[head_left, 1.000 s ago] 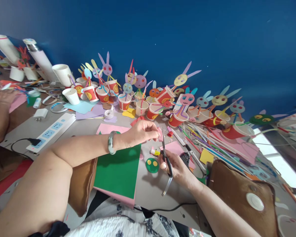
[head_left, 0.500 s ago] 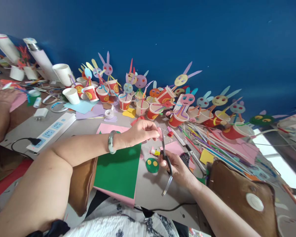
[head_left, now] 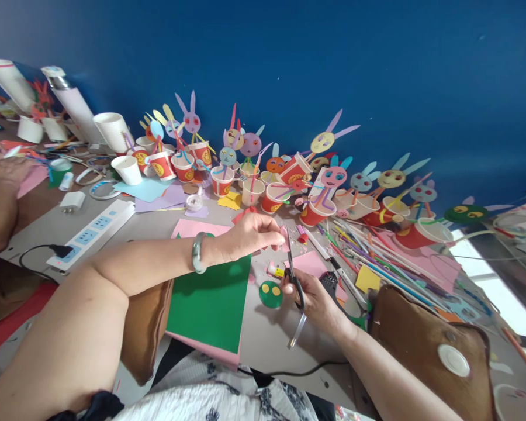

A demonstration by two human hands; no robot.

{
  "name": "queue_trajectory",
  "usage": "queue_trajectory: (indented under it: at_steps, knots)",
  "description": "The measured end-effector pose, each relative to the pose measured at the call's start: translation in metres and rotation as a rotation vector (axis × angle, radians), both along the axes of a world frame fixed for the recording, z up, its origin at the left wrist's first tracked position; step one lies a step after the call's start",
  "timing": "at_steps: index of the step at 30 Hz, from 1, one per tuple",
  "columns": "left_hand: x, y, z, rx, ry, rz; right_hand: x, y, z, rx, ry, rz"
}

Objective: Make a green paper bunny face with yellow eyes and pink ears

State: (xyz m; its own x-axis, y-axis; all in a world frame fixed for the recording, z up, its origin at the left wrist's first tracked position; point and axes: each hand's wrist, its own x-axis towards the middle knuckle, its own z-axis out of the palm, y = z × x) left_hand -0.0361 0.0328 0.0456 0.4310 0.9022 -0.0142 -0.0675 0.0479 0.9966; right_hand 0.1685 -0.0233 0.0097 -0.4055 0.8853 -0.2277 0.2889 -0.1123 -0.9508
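Pink paper piece [head_left: 284,239], one: cutting apparently unfinished.
Left hand [head_left: 258,237] pinches it at scissors [head_left: 291,270] gripped by right hand [head_left: 313,298], well inside tabletop's [head_left: 260,342] near edge; green disc [head_left: 270,301] bears two yellow spots [head_left: 276,289] only.

From my remote station I log one desk [head_left: 255,333], grey-topped. On it, left side: one white power strip [head_left: 92,237], black plug [head_left: 61,251] seated; one white adapter [head_left: 72,202]; one light-blue sheet [head_left: 146,190] beside a purple sheet [head_left: 166,199]. Centre: one pink sheet [head_left: 197,225], bearing a green sheet [head_left: 210,304]; one green disc [head_left: 270,300], two yellow spots. Right: coloured sticks [head_left: 397,285], heaped; one yellow square [head_left: 368,279]. Rear: red paper cups [head_left: 312,216], in a row, some tilted.
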Motion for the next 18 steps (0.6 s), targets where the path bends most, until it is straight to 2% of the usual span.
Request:
queue_trajectory:
  at_steps: [7,11,14,18]
  knots:
    - [-0.001,0.0,-0.001,0.018,0.02,-0.01,-0.002,-0.001,-0.001,-0.042,0.028,-0.013]
    - [-0.001,0.0,0.0,0.008,0.023,-0.008,0.001,0.0,0.001,0.021,-0.001,-0.04]
    - [-0.001,0.0,0.003,-0.005,0.04,-0.009,0.01,0.004,0.005,0.123,-0.075,-0.112]
    - [0.0,0.002,0.005,-0.012,0.101,-0.018,0.028,0.012,0.012,0.163,-0.227,-0.252]
